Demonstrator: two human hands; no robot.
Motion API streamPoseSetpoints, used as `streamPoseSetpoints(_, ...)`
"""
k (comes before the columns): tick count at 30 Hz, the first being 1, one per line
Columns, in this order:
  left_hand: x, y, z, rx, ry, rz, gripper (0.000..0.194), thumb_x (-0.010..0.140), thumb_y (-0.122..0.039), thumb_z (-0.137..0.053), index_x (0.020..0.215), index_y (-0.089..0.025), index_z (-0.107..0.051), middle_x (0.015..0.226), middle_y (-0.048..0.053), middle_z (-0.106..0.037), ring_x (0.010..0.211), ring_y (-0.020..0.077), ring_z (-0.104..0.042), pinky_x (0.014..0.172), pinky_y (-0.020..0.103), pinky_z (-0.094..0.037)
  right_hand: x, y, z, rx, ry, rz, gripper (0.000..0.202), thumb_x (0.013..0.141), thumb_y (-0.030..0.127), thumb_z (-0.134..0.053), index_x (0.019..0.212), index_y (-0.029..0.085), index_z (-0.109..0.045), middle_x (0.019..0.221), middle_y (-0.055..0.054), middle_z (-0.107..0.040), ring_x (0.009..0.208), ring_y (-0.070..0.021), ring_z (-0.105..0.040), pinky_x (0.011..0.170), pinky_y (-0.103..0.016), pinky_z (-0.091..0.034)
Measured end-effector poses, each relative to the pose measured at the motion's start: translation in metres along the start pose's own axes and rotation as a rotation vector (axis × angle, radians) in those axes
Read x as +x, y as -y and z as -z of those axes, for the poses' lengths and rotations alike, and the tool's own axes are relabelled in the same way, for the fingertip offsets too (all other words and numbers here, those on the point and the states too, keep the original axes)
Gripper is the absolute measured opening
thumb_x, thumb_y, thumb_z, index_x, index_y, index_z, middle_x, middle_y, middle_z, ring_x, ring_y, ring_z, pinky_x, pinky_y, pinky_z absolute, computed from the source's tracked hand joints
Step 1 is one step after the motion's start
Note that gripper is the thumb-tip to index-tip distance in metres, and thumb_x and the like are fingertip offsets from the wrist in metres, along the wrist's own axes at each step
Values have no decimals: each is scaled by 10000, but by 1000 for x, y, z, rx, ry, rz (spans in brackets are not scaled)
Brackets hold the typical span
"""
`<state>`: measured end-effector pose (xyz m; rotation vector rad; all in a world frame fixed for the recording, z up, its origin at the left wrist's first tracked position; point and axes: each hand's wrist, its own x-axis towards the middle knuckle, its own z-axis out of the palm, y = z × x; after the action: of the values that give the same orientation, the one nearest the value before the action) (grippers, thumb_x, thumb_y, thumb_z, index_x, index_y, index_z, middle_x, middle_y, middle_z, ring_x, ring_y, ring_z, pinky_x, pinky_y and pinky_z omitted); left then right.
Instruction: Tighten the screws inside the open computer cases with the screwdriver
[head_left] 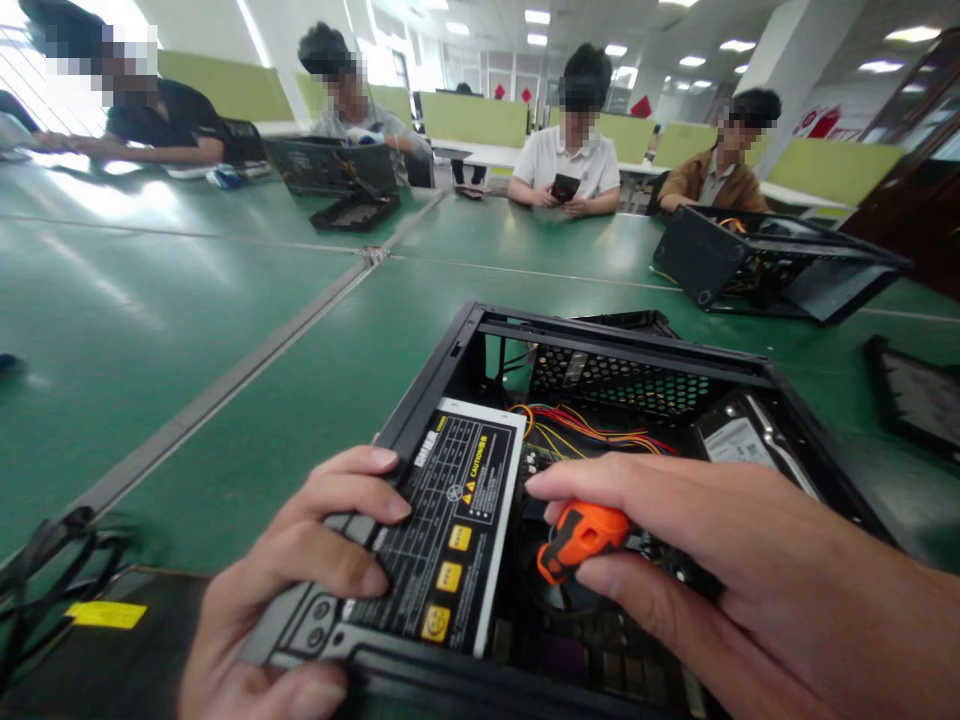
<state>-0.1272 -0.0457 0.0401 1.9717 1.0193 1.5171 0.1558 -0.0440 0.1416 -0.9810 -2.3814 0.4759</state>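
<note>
An open black computer case (pixel 637 345) lies on the green table, with a labelled power supply (pixel 457 500) at its left side. Wrapped over the case's left corner, my left hand (pixel 300 560) has its fingertips on the edge beside the power supply. My right hand (pixel 697 540) holds an orange and black screwdriver (pixel 585 540) by its handle over the inside of the case; the tool's tip is hidden. Colourful wires (pixel 600 430) run behind the right hand, and a metal drive (pixel 739 440) sits at the case's right side.
Black cables (pixel 52 590) with a yellow tag lie at the lower left. Another case (pixel 765 260) stands at the back right, near a black panel (pixel 915 395). A further opened case (pixel 334 175) is at the back left. Several people sit across the table.
</note>
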Motion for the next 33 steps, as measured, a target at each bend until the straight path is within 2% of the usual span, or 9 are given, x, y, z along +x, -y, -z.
streamPoseSetpoints(3, 2, 1, 1, -5, 67, -49, 194, 737, -477, -614, 824, -310, -660, 1019, 34, -656, 1106, 358, -517, 1051, 585, -351, -1, -3, 0, 24, 18, 11, 314, 887, 161, -535, 1184, 187, -632, 1158, -16, -725, 1033, -143, -688, 864, -184, -559)
streamPoseSetpoints(6, 3, 0, 1, -5, 58, -40, 189, 749, -480, -611, 823, -313, -662, 1016, 33, -651, 1112, 363, -509, 1057, 590, -343, 0, -4, 2, 49, 46, 16, 294, 902, 200, -550, 1182, 192, -640, 1133, -19, -731, 1001, -144, -694, 837, -183, -559)
streamPoseSetpoints(10, 3, -1, -1, -27, 56, -46, 219, 762, -516, -596, 833, -318, -655, 1026, 25, -649, 1122, 362, -500, 1072, 583, -322, 6, 1, 0, 60, 95, 21, 239, 910, 340, -618, 1125, 257, -677, 1033, 9, -744, 918, -153, -700, 814, -211, -557)
streamPoseSetpoints(14, 3, 1, -1, -34, 78, -59, 198, 752, -466, -613, 839, -291, -648, 1034, 30, -648, 1119, 355, -500, 1073, 568, -316, 11, 7, 3, 57, 178, 48, 283, 924, 262, -558, 1193, 252, -644, 1049, -5, -726, 910, -157, -689, 794, -217, -557)
streamPoseSetpoints(16, 2, 4, -1, -52, 81, -84, 197, 727, -425, -615, 859, -282, -648, 1040, 34, -650, 1126, 354, -494, 1071, 556, -314, 12, 7, 11, 28, 129, 5, 342, 915, 219, -532, 1247, 260, -602, 1047, -18, -721, 897, -173, -693, 736, -229, -568)
streamPoseSetpoints(19, 2, 6, 0, -87, 94, -108, 208, 700, -373, -611, 879, -274, -649, 1055, 34, -657, 1137, 350, -489, 1069, 537, -305, 14, 1, 26, -53, -103, -104, 332, 919, 225, -522, 1245, 280, -559, 988, -26, -710, 830, -191, -698, 640, -250, -560)
streamPoseSetpoints(21, 2, 6, 0, -99, 106, -96, 203, 698, -349, -621, 880, -265, -652, 1058, 35, -657, 1131, 341, -496, 1072, 526, -301, 19, -6, 31, -112, -188, -130, 267, 924, 228, -515, 1185, 269, -553, 944, -25, -694, 784, -185, -684, 603, -255, -532)
streamPoseSetpoints(27, 0, 2, -1, -117, 91, -58, 192, 731, -385, -630, 872, -256, -650, 1058, 34, -629, 1171, 322, -466, 1083, 486, -297, 29, -20, 13, -96, -64, -154, 230, 941, 176, -509, 1160, 246, -500, 945, 1, -655, 790, -141, -621, 683, -259, -468)
streamPoseSetpoints(33, 0, 4, -1, -105, 96, -99, 207, 777, -426, -622, 895, -258, -654, 1048, 54, -629, 1138, 328, -488, 1081, 501, -301, 27, -23, 4, -68, -43, -164, 221, 948, 170, -511, 1154, 248, -492, 950, 21, -649, 800, -117, -609, 690, -234, -433)
